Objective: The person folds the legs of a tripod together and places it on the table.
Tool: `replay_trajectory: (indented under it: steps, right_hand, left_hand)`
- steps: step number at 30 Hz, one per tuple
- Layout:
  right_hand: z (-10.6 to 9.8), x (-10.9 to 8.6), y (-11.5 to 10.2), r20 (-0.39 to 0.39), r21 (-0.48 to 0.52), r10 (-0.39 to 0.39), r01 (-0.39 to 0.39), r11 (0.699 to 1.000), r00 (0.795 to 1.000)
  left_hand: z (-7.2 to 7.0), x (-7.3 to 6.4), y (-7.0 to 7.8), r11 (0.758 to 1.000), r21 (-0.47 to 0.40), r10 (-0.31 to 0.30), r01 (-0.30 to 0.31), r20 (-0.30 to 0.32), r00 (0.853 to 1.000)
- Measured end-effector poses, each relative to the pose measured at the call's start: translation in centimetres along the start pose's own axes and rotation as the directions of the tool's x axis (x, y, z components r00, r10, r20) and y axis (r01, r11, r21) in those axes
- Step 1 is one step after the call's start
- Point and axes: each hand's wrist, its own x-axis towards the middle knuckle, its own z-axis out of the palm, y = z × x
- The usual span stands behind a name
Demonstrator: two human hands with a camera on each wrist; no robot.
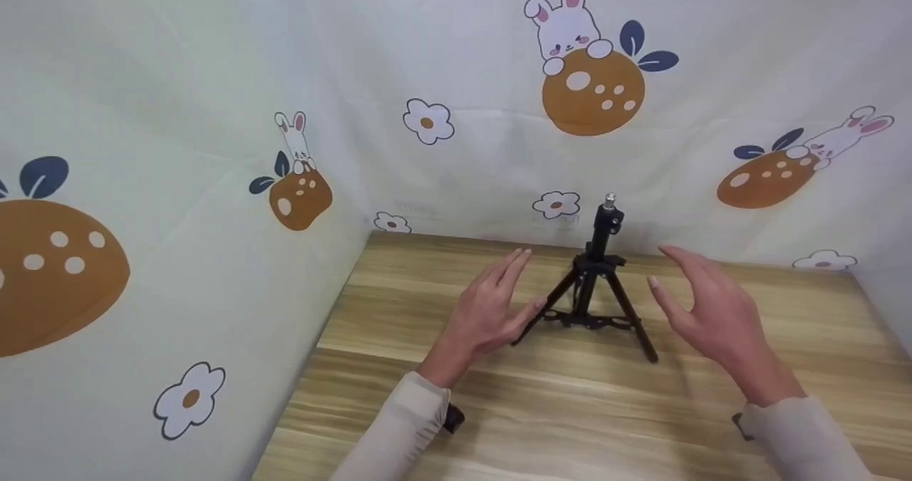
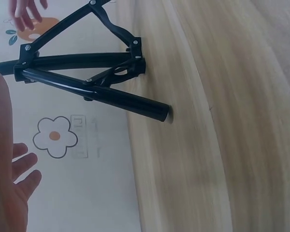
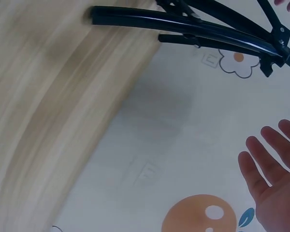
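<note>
A small black tripod [image 1: 589, 281] stands upright on the wooden table with its three legs spread and a silver screw on top. My left hand [image 1: 491, 306] is beside its left leg, fingers extended and thumb overlapping that leg in the head view. To the right of the tripod my right hand [image 1: 719, 310] hovers with fingers apart, its palm turned toward the stand. Both hands hold nothing. In the left wrist view the tripod legs [image 2: 130, 102] show close up, past the left hand [image 2: 19, 179]. The right wrist view has spread right-hand fingers [image 3: 253, 174] below the tripod.
The wooden tabletop [image 1: 541, 410] meets a pale cloth backdrop [image 1: 470, 53] printed with rabbits, oranges and flowers at the back and sides. A small black object [image 1: 453, 418] shows by the left sleeve, and a dark piece [image 1: 742, 426] by the right sleeve.
</note>
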Motion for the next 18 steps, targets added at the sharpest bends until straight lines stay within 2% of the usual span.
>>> replay_trajectory:
  steps: [5,13,18]
  right_hand:
    - [-0.1,1.0,-0.7,-0.053,0.005,-0.044,0.044,0.999,0.998]
    - [-0.6,1.9,-1.4,-0.077,0.006,-0.068,0.068,0.998,0.995]
    - [-0.7,2.1,-1.3,-0.110,0.000,-0.100,0.101,0.995,0.989]
  left_hand:
    - [0.4,-0.3,0.1,1.000,-0.011,0.005,-0.005,0.001,1.000]
    - [1.1,-1.0,0.3,0.998,-0.063,0.000,0.001,0.013,1.000]
    - [1.3,-1.1,0.5,0.995,-0.101,-0.013,0.017,0.042,0.999]
